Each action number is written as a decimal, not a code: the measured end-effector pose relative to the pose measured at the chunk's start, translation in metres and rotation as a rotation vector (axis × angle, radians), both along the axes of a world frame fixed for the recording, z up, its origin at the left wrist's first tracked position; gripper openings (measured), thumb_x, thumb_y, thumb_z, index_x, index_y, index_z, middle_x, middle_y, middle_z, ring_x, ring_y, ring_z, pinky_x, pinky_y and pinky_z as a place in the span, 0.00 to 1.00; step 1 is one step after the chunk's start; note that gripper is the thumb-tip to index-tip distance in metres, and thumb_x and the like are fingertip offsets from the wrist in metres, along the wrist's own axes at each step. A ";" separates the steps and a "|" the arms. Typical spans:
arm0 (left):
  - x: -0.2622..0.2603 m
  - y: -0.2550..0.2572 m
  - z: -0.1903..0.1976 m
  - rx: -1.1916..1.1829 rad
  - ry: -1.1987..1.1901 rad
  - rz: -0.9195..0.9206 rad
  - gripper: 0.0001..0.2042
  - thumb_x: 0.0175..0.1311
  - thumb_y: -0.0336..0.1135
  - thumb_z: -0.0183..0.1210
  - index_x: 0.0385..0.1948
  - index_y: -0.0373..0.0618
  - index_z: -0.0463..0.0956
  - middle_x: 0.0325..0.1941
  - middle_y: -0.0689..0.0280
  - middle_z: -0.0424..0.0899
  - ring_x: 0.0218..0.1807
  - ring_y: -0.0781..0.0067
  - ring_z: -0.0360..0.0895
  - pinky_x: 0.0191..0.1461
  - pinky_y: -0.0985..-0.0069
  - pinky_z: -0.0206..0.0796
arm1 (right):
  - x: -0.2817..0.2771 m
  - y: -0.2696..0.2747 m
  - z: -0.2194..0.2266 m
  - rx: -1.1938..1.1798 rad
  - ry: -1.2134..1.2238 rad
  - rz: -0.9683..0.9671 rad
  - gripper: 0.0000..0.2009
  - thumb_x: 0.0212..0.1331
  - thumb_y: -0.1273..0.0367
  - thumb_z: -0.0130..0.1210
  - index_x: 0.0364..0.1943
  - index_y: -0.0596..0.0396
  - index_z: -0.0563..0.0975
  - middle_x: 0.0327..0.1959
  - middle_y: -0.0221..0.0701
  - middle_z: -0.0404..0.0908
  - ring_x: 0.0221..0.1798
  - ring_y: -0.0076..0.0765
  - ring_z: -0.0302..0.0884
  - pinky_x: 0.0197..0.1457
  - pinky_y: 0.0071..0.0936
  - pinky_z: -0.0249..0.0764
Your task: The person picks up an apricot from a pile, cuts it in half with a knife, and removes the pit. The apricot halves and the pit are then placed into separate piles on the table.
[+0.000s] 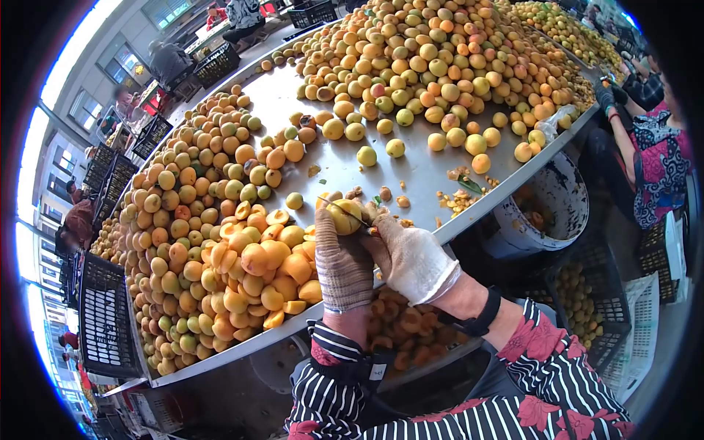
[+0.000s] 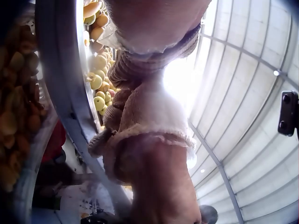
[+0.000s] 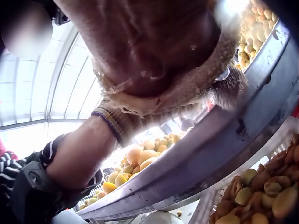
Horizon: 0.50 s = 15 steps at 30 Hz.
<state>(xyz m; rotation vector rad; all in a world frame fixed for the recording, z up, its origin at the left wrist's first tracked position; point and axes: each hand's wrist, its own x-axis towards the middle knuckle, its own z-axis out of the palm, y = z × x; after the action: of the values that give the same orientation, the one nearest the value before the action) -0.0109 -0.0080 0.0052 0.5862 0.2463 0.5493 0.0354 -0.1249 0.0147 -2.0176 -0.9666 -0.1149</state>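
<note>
In the head view a yellow-green apricot (image 1: 343, 217) is held in the gloved left hand (image 1: 343, 268), above the near edge of the metal table (image 1: 323, 176). A thin dark blade (image 1: 356, 215) lies against the fruit. The gloved right hand (image 1: 412, 258) touches the left from the right side, its fingers curled round a small handle (image 1: 374, 231), most of which is hidden. Both wrist views show mainly gloves and wrists; fruit and blade are out of sight there. Halved apricots (image 1: 268, 257) lie heaped left of the left hand.
Whole apricots (image 1: 191, 176) cover the table's left side, with a larger heap (image 1: 440, 51) at the back. Pits and scraps (image 1: 458, 199) lie near the right edge. A white bucket (image 1: 543, 213) stands right, a crate of halves (image 1: 411, 326) below the edge. Another person (image 1: 656, 161) sits at right.
</note>
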 end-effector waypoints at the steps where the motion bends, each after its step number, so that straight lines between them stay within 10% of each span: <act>1: -0.001 0.000 0.001 0.000 -0.002 0.000 0.24 0.76 0.52 0.52 0.59 0.38 0.70 0.54 0.57 0.78 0.57 0.61 0.76 0.67 0.62 0.68 | 0.002 -0.001 0.001 0.030 0.056 0.065 0.12 0.70 0.61 0.54 0.45 0.55 0.76 0.25 0.43 0.83 0.30 0.52 0.85 0.32 0.46 0.80; 10: -0.005 0.010 0.018 0.403 0.119 -0.004 0.24 0.72 0.37 0.51 0.67 0.42 0.57 0.56 0.53 0.74 0.58 0.61 0.77 0.62 0.67 0.72 | 0.002 -0.009 0.012 -0.091 0.059 0.084 0.11 0.71 0.61 0.53 0.44 0.54 0.74 0.26 0.45 0.83 0.32 0.57 0.84 0.33 0.49 0.80; 12: -0.005 0.004 0.025 0.819 0.404 0.110 0.26 0.68 0.31 0.53 0.66 0.41 0.57 0.56 0.54 0.73 0.57 0.63 0.78 0.62 0.70 0.73 | -0.002 -0.006 0.004 -0.061 0.098 0.062 0.10 0.71 0.62 0.53 0.43 0.55 0.74 0.26 0.46 0.83 0.33 0.58 0.84 0.33 0.50 0.79; 15: -0.002 -0.003 0.022 0.636 0.251 0.125 0.27 0.67 0.37 0.59 0.65 0.40 0.60 0.53 0.57 0.75 0.53 0.65 0.78 0.58 0.70 0.74 | -0.008 -0.004 0.000 0.079 0.212 0.068 0.09 0.71 0.64 0.53 0.42 0.56 0.74 0.27 0.48 0.82 0.34 0.62 0.82 0.34 0.51 0.77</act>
<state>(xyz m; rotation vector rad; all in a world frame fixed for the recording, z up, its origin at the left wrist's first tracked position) -0.0126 -0.0114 0.0275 1.2674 0.3494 0.6779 0.0272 -0.1293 0.0145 -1.8797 -0.8808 0.0954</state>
